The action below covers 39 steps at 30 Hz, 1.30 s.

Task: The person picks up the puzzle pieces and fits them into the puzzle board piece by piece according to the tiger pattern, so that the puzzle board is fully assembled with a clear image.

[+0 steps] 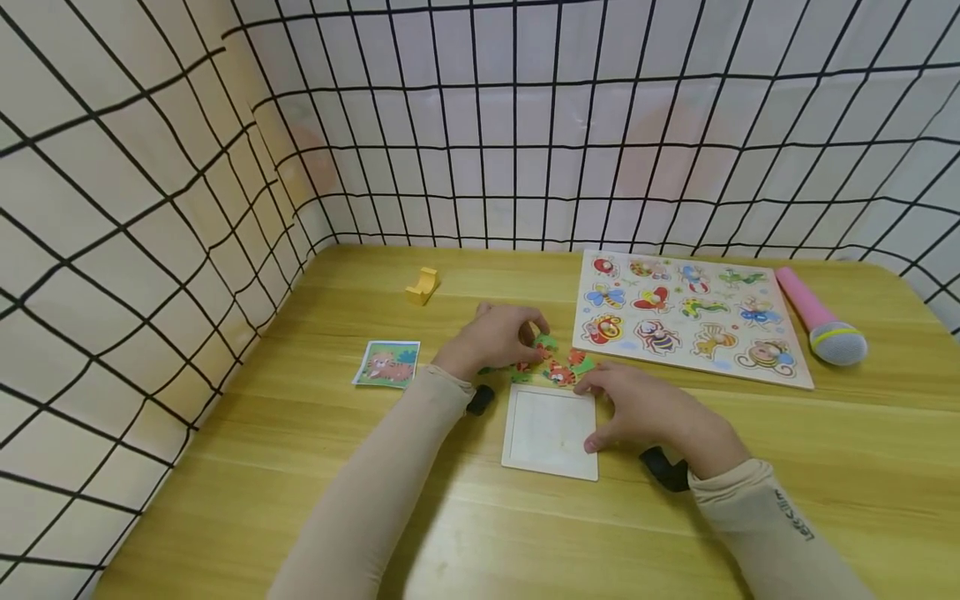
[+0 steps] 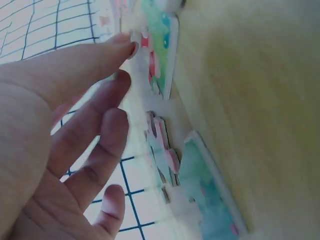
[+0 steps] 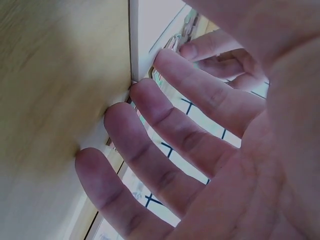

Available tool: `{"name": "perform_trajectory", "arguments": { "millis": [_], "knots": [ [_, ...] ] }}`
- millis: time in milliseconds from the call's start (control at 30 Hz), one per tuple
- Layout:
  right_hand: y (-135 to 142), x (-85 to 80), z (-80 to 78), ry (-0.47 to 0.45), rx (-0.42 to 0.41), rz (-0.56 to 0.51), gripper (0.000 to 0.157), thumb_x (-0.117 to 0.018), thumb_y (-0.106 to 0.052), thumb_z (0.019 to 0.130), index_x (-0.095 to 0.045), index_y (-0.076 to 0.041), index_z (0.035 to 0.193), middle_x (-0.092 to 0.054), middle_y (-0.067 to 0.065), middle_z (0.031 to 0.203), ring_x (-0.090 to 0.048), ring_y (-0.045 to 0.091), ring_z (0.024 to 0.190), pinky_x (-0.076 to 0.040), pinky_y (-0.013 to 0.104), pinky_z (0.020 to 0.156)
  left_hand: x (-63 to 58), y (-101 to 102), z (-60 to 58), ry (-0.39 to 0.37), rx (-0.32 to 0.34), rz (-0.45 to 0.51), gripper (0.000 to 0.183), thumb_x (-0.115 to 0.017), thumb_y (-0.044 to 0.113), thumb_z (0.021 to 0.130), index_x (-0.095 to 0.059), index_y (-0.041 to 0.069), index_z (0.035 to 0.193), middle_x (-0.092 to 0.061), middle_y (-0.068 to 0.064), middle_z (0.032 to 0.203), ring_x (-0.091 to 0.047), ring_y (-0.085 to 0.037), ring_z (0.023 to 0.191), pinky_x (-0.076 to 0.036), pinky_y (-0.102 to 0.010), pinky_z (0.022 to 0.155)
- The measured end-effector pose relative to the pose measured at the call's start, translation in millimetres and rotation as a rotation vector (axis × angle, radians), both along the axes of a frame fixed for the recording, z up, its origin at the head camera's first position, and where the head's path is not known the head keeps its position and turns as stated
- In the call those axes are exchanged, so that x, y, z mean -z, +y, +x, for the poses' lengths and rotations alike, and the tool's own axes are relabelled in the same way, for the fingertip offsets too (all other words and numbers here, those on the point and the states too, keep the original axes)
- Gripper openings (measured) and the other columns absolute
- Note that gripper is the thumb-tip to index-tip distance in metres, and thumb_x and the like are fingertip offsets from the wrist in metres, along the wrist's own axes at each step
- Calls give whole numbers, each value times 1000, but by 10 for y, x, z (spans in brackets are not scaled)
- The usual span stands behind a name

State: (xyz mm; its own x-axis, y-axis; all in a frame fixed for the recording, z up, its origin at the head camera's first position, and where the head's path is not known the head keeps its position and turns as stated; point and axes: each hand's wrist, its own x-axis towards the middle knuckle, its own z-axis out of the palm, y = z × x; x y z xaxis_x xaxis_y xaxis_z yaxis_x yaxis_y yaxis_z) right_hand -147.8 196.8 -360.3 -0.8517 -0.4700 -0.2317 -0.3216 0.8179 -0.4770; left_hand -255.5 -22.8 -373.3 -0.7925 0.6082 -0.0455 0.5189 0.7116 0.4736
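Over a loose cluster of jigsaw pieces [image 1: 560,372], green with red figures, my left hand [image 1: 498,337] bends its fingers loosely. In the left wrist view, its thumb tip overlaps a green piece [image 2: 162,50], and more pieces [image 2: 162,147] lie below. The index finger is hidden there. Just in front of the cluster lies a white square puzzle tray [image 1: 551,433] with a raised border. My right hand [image 1: 652,412] touches the tray's right side, thumb at the edge and fingertips by the far corner. In the right wrist view, that hand's fingers [image 3: 150,105] are nearly straight, tips down at the tabletop.
A small picture card [image 1: 387,364] lies to the left, with a yellow curved block [image 1: 423,286] behind it. At the back right are a wooden insect puzzle board [image 1: 690,321] and a pink toy microphone [image 1: 821,321]. Black netting [image 1: 513,150] borders the wooden table [image 1: 300,492].
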Motion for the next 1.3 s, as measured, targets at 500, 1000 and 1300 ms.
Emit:
{"name": "perform_trajectory", "arguments": {
  "millis": [500,1000,1300],
  "knots": [
    [8,-8,11,-9,11,-8,70,-92,-42,71,-64,-6,124,-58,6,113,-56,25,105,-45,50,96,-34,-366,239,-238,17,344,24,-81,12,87,-73,10,109,-71,2,87,-66,-14,82,-54,-27,73],
    [-11,-18,28,-28,10,-26,71,-92,-41,71,-63,-5,125,-58,7,114,-56,27,107,-44,51,98,106,-502,626,-328,86,342,27,-85,15,83,-74,11,107,-72,7,80,-68,-12,75,-52,-26,68],
    [-10,-19,30,-25,1,-18,71,-91,-42,71,-63,-5,126,-58,7,116,-55,28,108,-43,52,99,147,-434,650,-167,128,187,19,-84,27,85,-75,14,96,-65,9,70,-60,-7,64,-48,-24,61]
  ]
}}
